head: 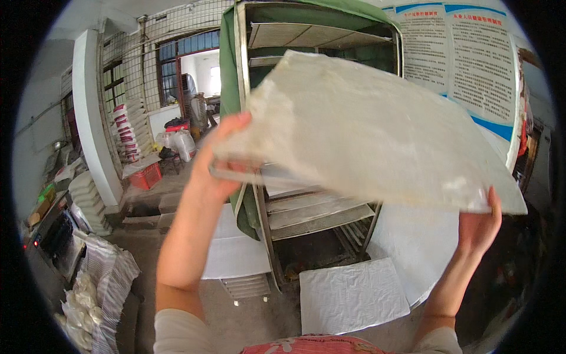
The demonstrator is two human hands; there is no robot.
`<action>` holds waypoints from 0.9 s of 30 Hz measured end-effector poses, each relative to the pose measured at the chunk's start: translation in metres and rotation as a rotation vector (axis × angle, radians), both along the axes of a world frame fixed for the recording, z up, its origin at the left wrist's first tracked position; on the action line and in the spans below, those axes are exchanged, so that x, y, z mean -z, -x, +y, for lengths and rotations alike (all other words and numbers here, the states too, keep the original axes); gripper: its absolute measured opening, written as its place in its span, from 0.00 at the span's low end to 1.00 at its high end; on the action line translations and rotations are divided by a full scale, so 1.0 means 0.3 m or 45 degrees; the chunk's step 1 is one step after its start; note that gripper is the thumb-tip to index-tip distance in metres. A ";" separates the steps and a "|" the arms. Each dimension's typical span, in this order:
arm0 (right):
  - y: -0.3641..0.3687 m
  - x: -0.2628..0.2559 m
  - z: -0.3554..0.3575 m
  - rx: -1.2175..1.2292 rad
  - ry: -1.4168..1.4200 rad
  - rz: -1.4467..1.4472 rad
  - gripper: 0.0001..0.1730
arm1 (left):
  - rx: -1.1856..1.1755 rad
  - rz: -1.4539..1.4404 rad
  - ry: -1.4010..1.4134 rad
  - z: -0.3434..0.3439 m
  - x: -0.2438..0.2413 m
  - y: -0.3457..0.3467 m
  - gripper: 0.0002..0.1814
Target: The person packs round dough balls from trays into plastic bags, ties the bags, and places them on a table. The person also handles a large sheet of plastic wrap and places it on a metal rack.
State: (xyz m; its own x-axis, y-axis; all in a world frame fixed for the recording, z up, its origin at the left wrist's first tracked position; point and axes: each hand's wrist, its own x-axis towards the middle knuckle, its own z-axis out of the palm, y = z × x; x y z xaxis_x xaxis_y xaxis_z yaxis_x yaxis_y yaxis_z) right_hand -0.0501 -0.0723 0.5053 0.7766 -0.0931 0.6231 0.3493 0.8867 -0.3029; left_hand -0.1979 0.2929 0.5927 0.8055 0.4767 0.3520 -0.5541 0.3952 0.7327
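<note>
Both of my hands hold up a wide, flat tray (353, 128) covered by an off-white sheet that looks like cloth or plastic. Its left edge is in my left hand (208, 175), thumb on top and fingers beneath, where a thin rim shows. At the near right corner, my right hand (477, 228) supports it from below with the thumb against the edge. The tray is tilted and slightly blurred. Directly behind it stands a metal tray rack (243, 57), whose middle levels it hides. Lower down, several trays (320, 217) sit in the rack.
A green fabric cover (230, 88) drapes the rack. On the floor before me lies a white-covered panel (353, 294), with a larger white surface (411, 248) to its right. Stacked sacks (128, 132) and a red crate (146, 176) stand left. Wall posters (479, 66) bear writing.
</note>
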 end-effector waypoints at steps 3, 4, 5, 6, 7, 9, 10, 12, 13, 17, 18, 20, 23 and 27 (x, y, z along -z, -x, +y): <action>-0.139 -0.197 0.107 -0.150 0.004 -0.131 0.21 | -0.012 -0.159 -0.225 0.118 -0.134 -0.052 0.09; -0.199 -0.255 0.144 -0.198 0.027 -0.190 0.20 | 0.162 -0.220 -0.297 0.161 -0.179 -0.060 0.08; -0.247 -0.320 0.174 -0.236 0.048 -0.255 0.20 | 0.348 -0.282 -0.372 0.182 -0.226 -0.068 0.08; -0.287 -0.377 0.206 -0.210 0.082 -0.279 0.21 | 0.270 -0.271 -0.355 0.176 -0.256 -0.092 0.11; -0.330 -0.427 0.248 -0.200 0.109 -0.299 0.21 | 0.281 -0.255 -0.297 0.199 -0.283 -0.116 0.14; -0.424 -0.506 0.289 -0.246 0.236 -0.299 0.23 | 0.309 -0.259 -0.238 0.229 -0.320 -0.176 0.14; -0.467 -0.541 0.316 -0.297 0.295 -0.315 0.25 | 0.303 -0.258 -0.222 0.243 -0.336 -0.192 0.14; -0.569 -0.606 0.369 -0.353 0.385 -0.352 0.30 | 0.295 -0.258 -0.183 0.266 -0.363 -0.232 0.15; -0.629 -0.639 0.395 -0.388 0.394 -0.360 0.30 | 0.246 -0.243 -0.203 0.274 -0.382 -0.260 0.15; -0.866 -0.750 0.489 -0.506 0.437 -0.360 0.37 | 0.017 -0.175 -0.183 0.306 -0.491 -0.412 0.18; -0.923 -0.777 0.520 -0.519 0.464 -0.341 0.39 | -0.073 -0.158 -0.198 0.323 -0.521 -0.455 0.19; -1.074 -0.843 0.557 -0.539 0.514 -0.399 0.45 | -0.174 -0.148 -0.223 0.332 -0.598 -0.538 0.19; -1.199 -0.840 0.626 -0.642 0.397 -0.205 0.42 | -0.256 -0.129 -0.227 0.278 -0.675 -0.662 0.20; -1.230 -0.834 0.670 -0.624 0.436 -0.274 0.26 | -0.297 -0.170 -0.059 0.379 -0.665 -0.713 0.20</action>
State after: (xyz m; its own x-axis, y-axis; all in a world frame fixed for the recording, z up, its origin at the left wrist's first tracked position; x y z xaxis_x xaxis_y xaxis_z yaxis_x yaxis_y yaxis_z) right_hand 0.3190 0.1287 0.7555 0.5329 0.4733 0.7014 0.0121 0.8246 -0.5656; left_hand 0.0160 0.4067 0.7920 0.6205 0.6251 0.4735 -0.7194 0.2134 0.6610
